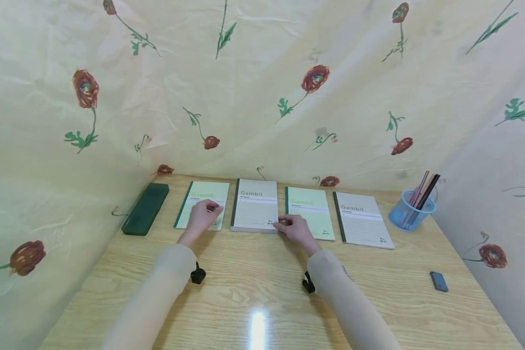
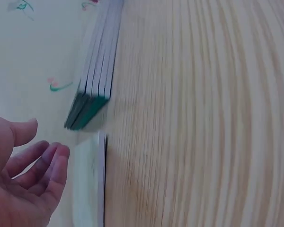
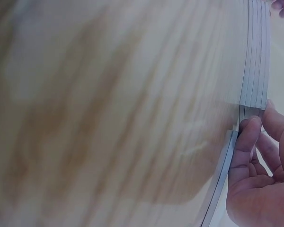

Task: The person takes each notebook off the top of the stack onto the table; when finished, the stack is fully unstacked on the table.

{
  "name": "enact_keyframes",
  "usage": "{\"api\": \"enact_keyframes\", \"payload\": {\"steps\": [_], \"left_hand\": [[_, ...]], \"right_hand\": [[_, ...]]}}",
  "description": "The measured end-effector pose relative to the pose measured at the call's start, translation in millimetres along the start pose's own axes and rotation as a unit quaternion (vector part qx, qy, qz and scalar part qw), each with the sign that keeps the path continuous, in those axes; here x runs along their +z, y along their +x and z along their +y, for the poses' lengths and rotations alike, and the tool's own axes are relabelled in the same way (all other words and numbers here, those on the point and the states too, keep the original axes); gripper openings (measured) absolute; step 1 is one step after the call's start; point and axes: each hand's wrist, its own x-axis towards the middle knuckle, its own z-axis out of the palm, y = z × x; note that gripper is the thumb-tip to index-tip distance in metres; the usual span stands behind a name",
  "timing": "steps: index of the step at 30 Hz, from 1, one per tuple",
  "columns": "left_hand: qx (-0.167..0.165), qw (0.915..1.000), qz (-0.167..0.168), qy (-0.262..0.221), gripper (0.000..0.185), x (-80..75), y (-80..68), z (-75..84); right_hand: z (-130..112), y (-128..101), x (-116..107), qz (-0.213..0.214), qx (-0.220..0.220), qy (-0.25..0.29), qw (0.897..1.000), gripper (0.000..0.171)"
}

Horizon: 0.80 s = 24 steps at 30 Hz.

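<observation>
A thick stack of notebooks [image 1: 255, 206] with a white "Gambit" cover on top lies between two flat green-covered notebooks, the left notebook [image 1: 185, 218] and the right notebook [image 1: 310, 214]. My right hand [image 1: 293, 227] pinches the stack's near right corner; in the right wrist view, thumb and finger meet the corner of the layered notebooks [image 3: 255, 61]. My left hand [image 1: 204, 215] hovers over the left green notebook, fingers loosely bent and thumb apart. The left wrist view shows that hand [image 2: 33, 175] holding nothing, beside the stack's spines [image 2: 87, 111].
A white notebook [image 1: 363, 218] lies farther right. Beyond it stands a blue mesh pen cup [image 1: 411, 216] with several pens or pencils. A dark green case [image 1: 146, 209] lies at far left, and a small dark object [image 1: 439, 281] at right. Floral cloth [image 1: 253, 97] hangs behind the table.
</observation>
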Motion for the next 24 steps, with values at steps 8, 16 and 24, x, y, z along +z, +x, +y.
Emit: {"api": "enact_keyframes", "payload": {"steps": [8,16,24], "left_hand": [[-0.026,0.9982,-0.033,-0.043,0.025,34.9,-0.1,5.7],[-0.044,0.9979,-0.022,-0.042,0.023,48.3,-1.2,5.3],[-0.037,0.999,-0.014,-0.021,0.023,51.0,-5.4,4.2]], "right_hand": [[0.1,0.3,-0.3,-0.001,0.002,0.006,1.0,0.036],[-4.2,-2.5,-3.8,0.001,0.007,0.008,1.0,0.036],[-12.6,-1.6,-0.3,0.001,0.033,-0.013,0.999,0.036]]}}
